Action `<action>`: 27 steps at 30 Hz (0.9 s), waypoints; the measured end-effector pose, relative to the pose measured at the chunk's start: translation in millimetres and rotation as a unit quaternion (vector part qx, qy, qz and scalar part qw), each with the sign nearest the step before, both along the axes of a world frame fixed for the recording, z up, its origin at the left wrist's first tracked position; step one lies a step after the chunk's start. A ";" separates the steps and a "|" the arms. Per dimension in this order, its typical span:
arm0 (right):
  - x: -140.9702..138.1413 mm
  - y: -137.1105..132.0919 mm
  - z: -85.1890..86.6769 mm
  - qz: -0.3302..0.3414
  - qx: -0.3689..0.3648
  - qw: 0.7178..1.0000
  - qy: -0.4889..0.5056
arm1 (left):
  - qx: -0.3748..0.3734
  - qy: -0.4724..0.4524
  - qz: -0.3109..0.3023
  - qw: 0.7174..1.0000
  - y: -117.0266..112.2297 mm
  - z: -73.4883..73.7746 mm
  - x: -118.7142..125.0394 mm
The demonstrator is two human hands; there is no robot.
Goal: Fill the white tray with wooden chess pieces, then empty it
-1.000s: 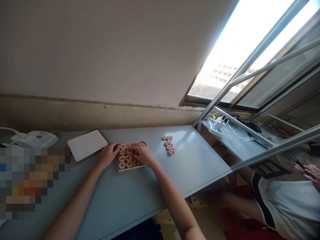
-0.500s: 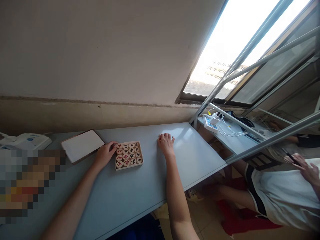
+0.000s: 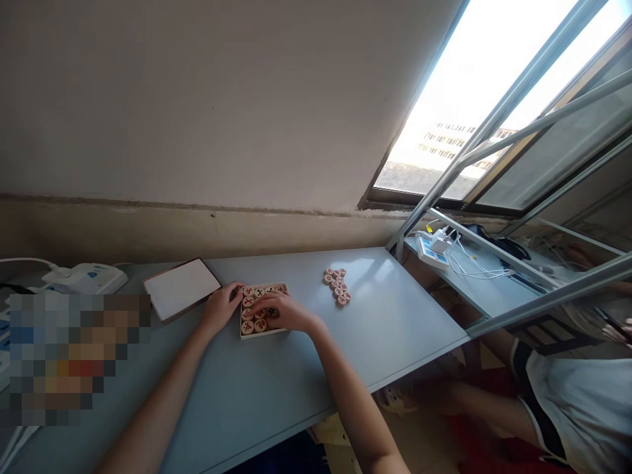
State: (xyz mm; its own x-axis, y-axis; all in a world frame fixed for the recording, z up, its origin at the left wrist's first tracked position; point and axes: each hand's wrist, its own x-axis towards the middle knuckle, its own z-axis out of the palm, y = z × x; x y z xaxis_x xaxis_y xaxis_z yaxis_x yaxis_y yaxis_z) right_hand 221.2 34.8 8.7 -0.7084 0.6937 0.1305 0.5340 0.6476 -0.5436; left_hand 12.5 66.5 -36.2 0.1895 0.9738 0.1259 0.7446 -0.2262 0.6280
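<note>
An open box (image 3: 264, 334) of round wooden Chinese chess pieces (image 3: 247, 326), with red or black characters, sits on the grey desk. My left hand (image 3: 222, 304) is at its left side, the fingertips closed on the box's upper left edge. Over the box reaches my right hand (image 3: 289, 311), its bent fingers down on the pieces around a black-marked piece (image 3: 271, 312); the hand covers the pieces on the right side. Farther right on the desk lies a loose cluster of several red-marked chess pieces (image 3: 338, 285).
A white lid-like tray with a brown rim (image 3: 182, 288) lies left of the box. A white power strip (image 3: 89, 279) is at the far left beside a pixelated area. On the right stand a metal bed frame (image 3: 434, 192), another power strip (image 3: 430, 251) with cables, and a seated person (image 3: 577, 395).
My right hand has moved left from the loose pieces to the box, uncovering that cluster. My left hand stays at the box's edge. The view has shifted slightly left.
</note>
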 end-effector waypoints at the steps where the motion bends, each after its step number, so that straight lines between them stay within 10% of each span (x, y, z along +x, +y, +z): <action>1: -2.4 -0.7 -1.3 -0.003 0.001 1.000 -0.001 | -0.002 -0.001 0.000 1.000 -0.2 0.6 0.1; 13: 49.9 7.3 6.0 -0.169 0.019 0.983 0.070 | -0.014 -0.002 0.005 1.000 -1.5 4.4 0.6; 21: 124.7 6.1 -12.8 -0.400 0.063 0.914 -0.027 | -0.012 -0.004 0.008 1.000 -1.7 3.8 1.0; 27: 97.1 4.7 6.5 -0.318 0.034 0.946 0.044 | -0.005 0.004 0.004 1.000 -1.9 2.2 0.3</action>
